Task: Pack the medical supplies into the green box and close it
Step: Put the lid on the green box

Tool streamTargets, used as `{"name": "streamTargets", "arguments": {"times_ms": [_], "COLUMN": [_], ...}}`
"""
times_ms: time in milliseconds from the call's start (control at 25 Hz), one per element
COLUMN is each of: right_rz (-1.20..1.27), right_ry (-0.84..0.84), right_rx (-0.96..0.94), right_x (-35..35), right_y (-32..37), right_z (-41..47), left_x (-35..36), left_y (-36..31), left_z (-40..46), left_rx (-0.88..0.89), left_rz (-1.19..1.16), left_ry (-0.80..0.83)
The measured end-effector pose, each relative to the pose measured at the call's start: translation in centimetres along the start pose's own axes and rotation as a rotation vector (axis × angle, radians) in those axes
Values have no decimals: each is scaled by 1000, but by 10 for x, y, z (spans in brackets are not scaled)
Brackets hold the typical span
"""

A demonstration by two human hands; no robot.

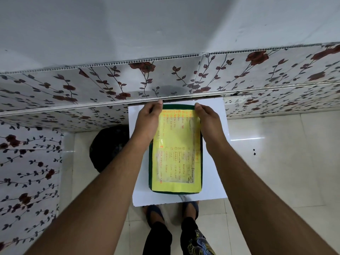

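The green box lies flat on a small white table. A yellow sheet with orange handwriting covers its top face. My left hand grips the box's far left corner, and my right hand grips its far right corner. The fingers of both hands curl over the far edge. The lid looks closed. No loose medical supplies are in sight.
The white table stands against a wall of floral-patterned panels. A black bag sits on the tiled floor to the left of the table. My feet in sandals stand at the table's near edge.
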State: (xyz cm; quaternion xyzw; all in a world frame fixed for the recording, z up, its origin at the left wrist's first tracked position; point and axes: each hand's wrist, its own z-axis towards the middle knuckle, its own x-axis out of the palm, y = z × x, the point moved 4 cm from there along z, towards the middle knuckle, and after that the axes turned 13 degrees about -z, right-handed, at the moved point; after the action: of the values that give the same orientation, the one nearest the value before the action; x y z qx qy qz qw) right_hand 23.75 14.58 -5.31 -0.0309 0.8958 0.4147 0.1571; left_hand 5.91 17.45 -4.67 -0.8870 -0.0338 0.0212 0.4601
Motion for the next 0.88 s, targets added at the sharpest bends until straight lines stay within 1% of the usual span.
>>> {"name": "streamTargets", "arguments": {"times_ms": [160,360,560,680,760,800,880], "right_rz": [38,18,-15,-59,-144,-214,-322], "right_ry": [-91,-176,-178,-98,-21,52,277], "right_rx": [14,19,-13,-59,-67,-47,31], "right_x": [7,7,8,1,-13,-20,-27], "right_y": [2,5,2,3,-8,-21,-53], "right_z": [6,12,13,9,-10,-24,-60], "left_x": [-1,4,4,-3,-19,-29,-42], "left_y": [17,14,16,12,18,27,51], "left_z": [7,6,10,-1,-24,-41,-80], "left_rx": [30,63,86,51,-29,-88,-221], "left_rz": [-85,-119,-68,-61,-4,59,186], "left_ry": [-62,-117,-122,-93,-69,-35,127]}}
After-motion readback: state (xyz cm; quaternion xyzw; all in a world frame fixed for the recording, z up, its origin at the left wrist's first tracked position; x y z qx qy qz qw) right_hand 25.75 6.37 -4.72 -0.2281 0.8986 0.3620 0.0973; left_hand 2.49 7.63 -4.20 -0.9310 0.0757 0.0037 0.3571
